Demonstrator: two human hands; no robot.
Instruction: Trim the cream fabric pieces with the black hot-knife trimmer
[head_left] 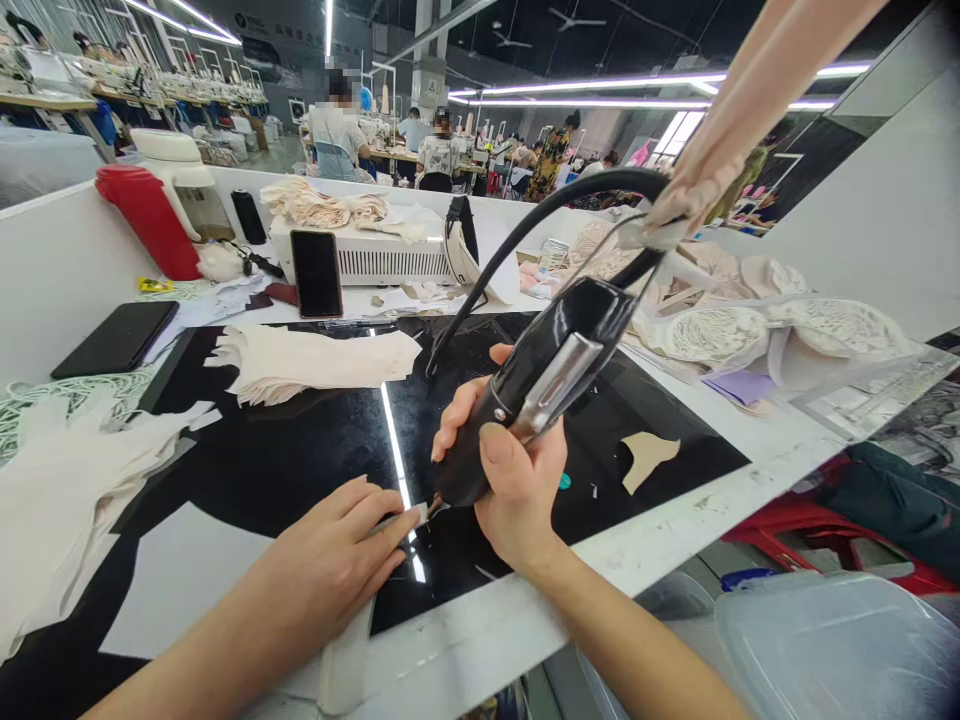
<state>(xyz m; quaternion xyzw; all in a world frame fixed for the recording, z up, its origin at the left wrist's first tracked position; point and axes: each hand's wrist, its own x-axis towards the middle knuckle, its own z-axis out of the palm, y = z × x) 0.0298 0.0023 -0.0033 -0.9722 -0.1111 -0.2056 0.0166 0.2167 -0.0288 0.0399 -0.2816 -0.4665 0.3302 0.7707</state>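
My right hand is wrapped round a black corded hand tool with a silver lever on its side. The tool is tilted, and its narrow tip points down at the glossy black board. A pale cloth band hangs from above and is tied near the tool's cord. My left hand lies low over the board with its fingers together, pinching a small whitish piece right beside the tip. Most of that piece is hidden under the fingers. A white paper-like sheet lies left of my left hand.
Stacked pale fabric pieces and a larger fabric pile lie to the left. A phone stands behind; a red flask is at the back left. Lace bra cups lie right, near a beige scrap. People sit far behind.
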